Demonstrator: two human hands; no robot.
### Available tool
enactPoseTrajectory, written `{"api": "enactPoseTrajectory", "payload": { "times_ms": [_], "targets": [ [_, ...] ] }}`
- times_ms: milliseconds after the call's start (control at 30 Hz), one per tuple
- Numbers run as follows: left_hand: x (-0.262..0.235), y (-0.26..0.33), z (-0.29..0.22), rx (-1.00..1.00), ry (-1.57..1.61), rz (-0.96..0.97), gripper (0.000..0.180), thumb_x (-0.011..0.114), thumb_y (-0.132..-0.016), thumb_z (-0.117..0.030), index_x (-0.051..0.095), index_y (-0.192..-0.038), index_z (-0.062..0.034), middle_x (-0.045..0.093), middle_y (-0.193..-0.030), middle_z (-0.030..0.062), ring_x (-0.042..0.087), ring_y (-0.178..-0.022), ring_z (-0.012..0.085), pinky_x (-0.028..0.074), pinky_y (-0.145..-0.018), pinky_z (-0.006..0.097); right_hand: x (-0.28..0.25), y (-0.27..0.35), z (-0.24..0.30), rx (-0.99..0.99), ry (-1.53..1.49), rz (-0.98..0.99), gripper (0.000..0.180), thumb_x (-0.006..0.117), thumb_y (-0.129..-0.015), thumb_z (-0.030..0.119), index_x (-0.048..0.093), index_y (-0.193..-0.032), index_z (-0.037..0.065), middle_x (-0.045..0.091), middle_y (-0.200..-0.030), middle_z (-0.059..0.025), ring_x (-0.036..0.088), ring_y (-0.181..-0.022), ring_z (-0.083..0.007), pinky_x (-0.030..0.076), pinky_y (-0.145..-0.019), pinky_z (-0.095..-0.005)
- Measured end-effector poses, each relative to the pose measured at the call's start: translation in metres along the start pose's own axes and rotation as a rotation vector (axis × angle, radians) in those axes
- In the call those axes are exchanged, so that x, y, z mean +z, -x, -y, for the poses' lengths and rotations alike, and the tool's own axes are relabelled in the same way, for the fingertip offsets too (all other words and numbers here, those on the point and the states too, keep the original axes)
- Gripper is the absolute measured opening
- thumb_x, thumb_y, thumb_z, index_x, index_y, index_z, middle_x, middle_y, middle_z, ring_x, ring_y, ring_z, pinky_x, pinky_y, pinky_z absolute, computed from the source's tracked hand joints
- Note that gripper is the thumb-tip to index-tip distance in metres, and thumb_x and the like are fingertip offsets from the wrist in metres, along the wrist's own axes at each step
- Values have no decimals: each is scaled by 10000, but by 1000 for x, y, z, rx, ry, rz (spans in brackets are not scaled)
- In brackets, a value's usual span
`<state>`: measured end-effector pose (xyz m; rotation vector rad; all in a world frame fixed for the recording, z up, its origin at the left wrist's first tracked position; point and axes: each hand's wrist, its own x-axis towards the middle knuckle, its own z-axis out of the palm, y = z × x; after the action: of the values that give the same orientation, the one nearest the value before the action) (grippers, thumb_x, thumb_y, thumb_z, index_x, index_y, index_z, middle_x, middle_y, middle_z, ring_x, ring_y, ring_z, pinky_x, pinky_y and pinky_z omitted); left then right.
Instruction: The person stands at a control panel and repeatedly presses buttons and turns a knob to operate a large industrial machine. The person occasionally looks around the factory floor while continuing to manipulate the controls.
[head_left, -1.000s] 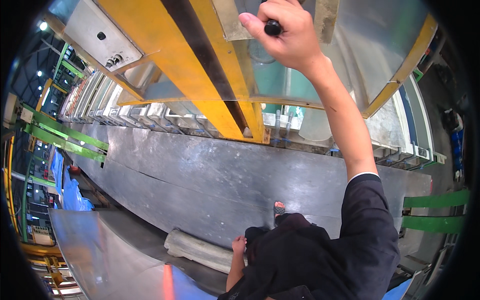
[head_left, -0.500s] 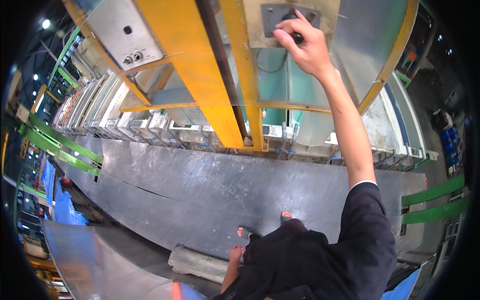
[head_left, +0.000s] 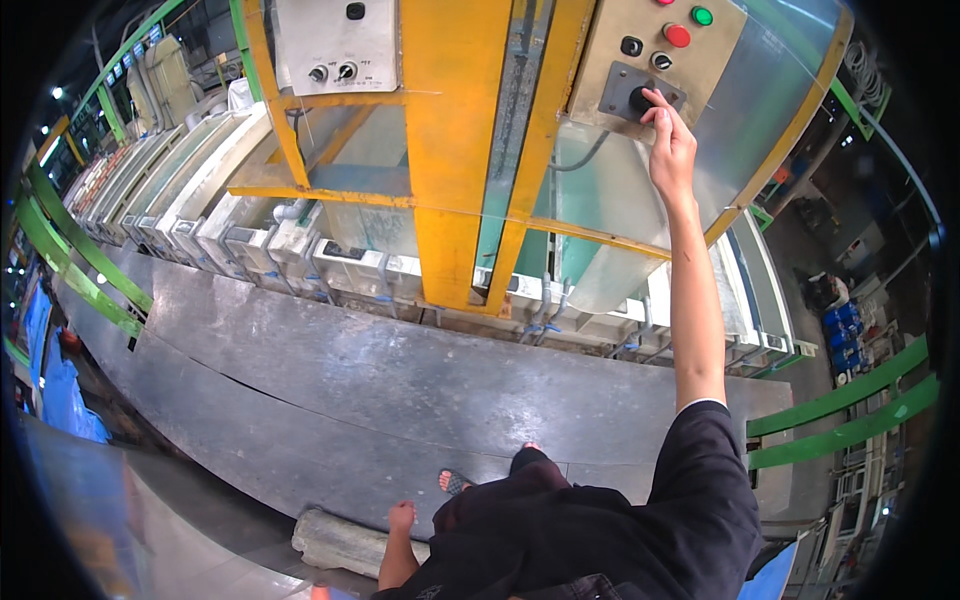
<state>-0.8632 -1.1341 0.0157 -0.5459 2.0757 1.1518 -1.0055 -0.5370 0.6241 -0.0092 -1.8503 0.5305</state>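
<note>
My right hand point(head_left: 668, 140) is raised overhead, arm stretched out, and its fingers grip a black rotary knob point(head_left: 638, 99) on a grey plate of a beige control panel point(head_left: 610, 30). Above the knob are a red button point(head_left: 677, 35), a green button point(head_left: 702, 16) and two small black ones. My left hand point(head_left: 401, 516) hangs low beside my dark clothing, close to a grey roll point(head_left: 335, 540) on the floor. It holds nothing; its fingers are too small to read.
Yellow steel posts point(head_left: 455, 150) frame the machine, with a second grey switch box point(head_left: 335, 40) at upper left. A row of white troughs point(head_left: 230, 230) runs along a grey metal floor plate point(head_left: 400, 380). Green rails point(head_left: 850, 410) stand at right and left.
The view has shifted so more of the control panel and its buttons shows. My right hand stays on the black knob, now with fingertips on it rather than a full fist.
</note>
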Motion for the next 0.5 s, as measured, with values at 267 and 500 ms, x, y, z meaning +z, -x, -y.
{"api": "enactPoseTrajectory", "payload": {
  "times_ms": [267, 500],
  "targets": [
    [-21, -56, 63, 34, -107, 65, 266, 519, -803, -220, 574, -1003, -53, 625, -729, 50, 607, -606, 154, 420, -456, 298, 14, 6, 3, -2, 61, -90, 201, 533, -861, 216, 511, -827, 19, 558, -1148, -112, 400, -1205, -236, 302, -976, -340],
    [-36, -22, 55, -87, 78, 34, 257, 529, -796, -178, 581, -973, 1, 605, -678, 62, 576, -557, 150, 436, -472, 283, 25, 3, 6, 51, -7, -199, 231, 483, -897, 188, 512, -768, -1, 592, -1084, -119, 458, -1139, -183, 319, -942, -275]
  ]
}}
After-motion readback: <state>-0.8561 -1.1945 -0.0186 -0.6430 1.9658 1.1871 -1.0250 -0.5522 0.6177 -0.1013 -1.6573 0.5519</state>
